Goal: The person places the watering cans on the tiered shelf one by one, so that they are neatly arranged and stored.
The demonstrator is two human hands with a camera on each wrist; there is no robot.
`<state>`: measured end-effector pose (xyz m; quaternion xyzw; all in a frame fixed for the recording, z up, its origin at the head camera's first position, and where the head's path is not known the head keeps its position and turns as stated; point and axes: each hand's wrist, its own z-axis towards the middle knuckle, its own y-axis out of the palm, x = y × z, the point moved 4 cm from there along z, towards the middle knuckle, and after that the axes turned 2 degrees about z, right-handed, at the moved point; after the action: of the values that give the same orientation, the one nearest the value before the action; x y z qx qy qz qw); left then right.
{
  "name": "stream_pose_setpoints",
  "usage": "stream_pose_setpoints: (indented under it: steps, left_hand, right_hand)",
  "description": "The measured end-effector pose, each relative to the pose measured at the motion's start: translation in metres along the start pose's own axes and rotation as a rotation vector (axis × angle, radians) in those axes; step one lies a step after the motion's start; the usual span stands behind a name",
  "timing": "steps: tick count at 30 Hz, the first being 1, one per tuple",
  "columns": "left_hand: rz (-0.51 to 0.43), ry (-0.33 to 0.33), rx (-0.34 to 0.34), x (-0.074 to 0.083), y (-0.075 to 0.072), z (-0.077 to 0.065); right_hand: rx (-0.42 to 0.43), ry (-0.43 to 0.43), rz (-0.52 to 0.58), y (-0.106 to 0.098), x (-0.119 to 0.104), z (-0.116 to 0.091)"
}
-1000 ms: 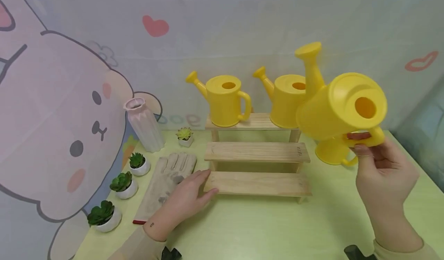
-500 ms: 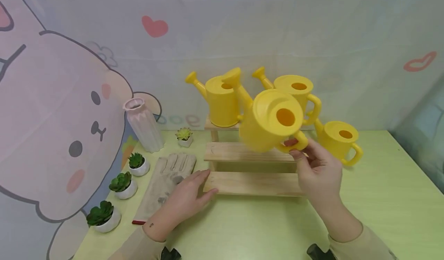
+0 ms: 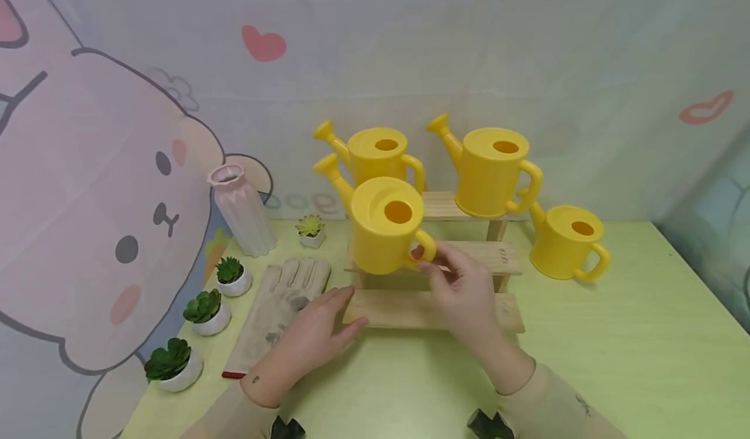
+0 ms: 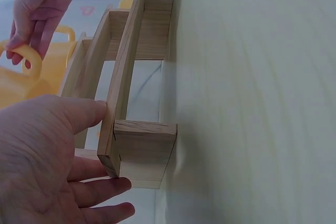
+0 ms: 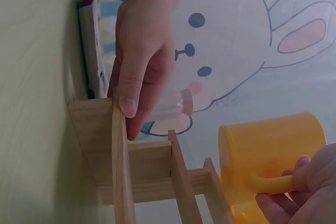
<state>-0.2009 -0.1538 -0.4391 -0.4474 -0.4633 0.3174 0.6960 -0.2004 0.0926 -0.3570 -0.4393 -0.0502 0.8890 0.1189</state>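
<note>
My right hand [image 3: 465, 292] pinches the handle of a yellow watering can [image 3: 381, 237]. Tilted slightly toward me, the can is in the air in front of the left part of a three-tier wooden stand [image 3: 439, 309]. With thumb and fingertips, my left hand [image 3: 313, 331] holds the left end of the lowest shelf; the left wrist view shows the thumb [image 4: 89, 113] against the board's edge. On the top shelf stand two matching cans, a left one [image 3: 377, 149] partly hidden by the held can and a right one [image 3: 489, 172].
Another yellow watering can [image 3: 565, 240] is on the table right of the stand. A work glove [image 3: 278, 322] lies to the left, with potted succulents [image 3: 213, 315], a small pale succulent [image 3: 310, 230] and a pink vase [image 3: 243, 211] beyond. A printed curtain [image 3: 586, 68] hangs behind.
My right hand has carried the watering can leftward from the right side to in front of the stand's left half, and the can is more upright. The left hand has stayed on the shelf end.
</note>
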Motion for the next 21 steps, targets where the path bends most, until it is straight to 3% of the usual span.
stream_pose_setpoints:
  steps: [8,21]
  left_hand:
    - [0.009,0.012,0.013,0.000,0.000,0.001]
    - [0.005,-0.017,-0.002,0.001,-0.001,-0.001]
  right_hand:
    - [-0.066,0.078,-0.041,0.017,0.006,0.000]
    - [-0.077,0.104,-0.143,0.018,0.016,0.001]
